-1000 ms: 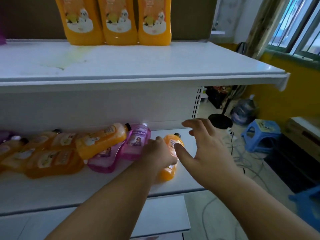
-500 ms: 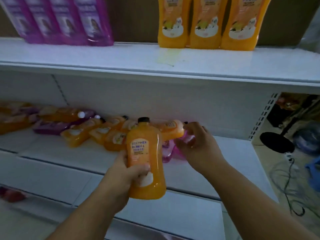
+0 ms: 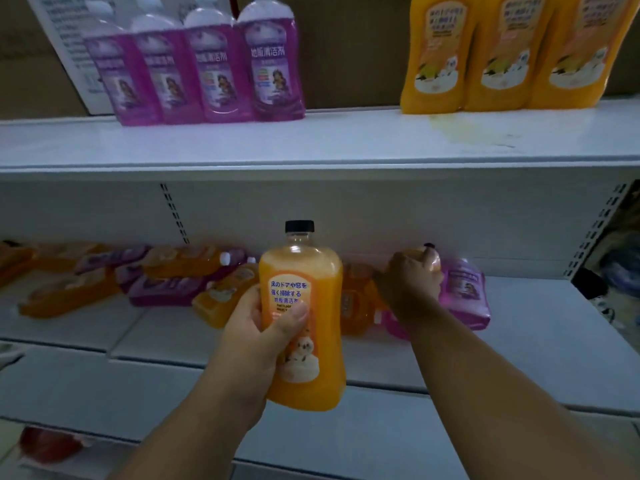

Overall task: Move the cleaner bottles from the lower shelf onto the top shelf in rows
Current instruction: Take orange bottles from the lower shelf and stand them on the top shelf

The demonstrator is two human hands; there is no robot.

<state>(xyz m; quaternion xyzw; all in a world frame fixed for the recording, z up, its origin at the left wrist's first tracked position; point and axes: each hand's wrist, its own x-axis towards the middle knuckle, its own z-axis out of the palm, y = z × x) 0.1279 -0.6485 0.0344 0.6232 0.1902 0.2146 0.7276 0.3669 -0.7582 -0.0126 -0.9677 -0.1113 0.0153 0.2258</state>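
White metal shelving fills our view; on its top shelf [image 3: 311,143] stand purple and orange bottles in rows. Below it, our left hand [image 3: 256,337] grips an upright orange cleaner bottle with black cap [image 3: 301,306]. Right of that bottle, our right hand [image 3: 410,285] curls round another orange bottle [image 3: 431,261] on the lower shelf [image 3: 540,327].
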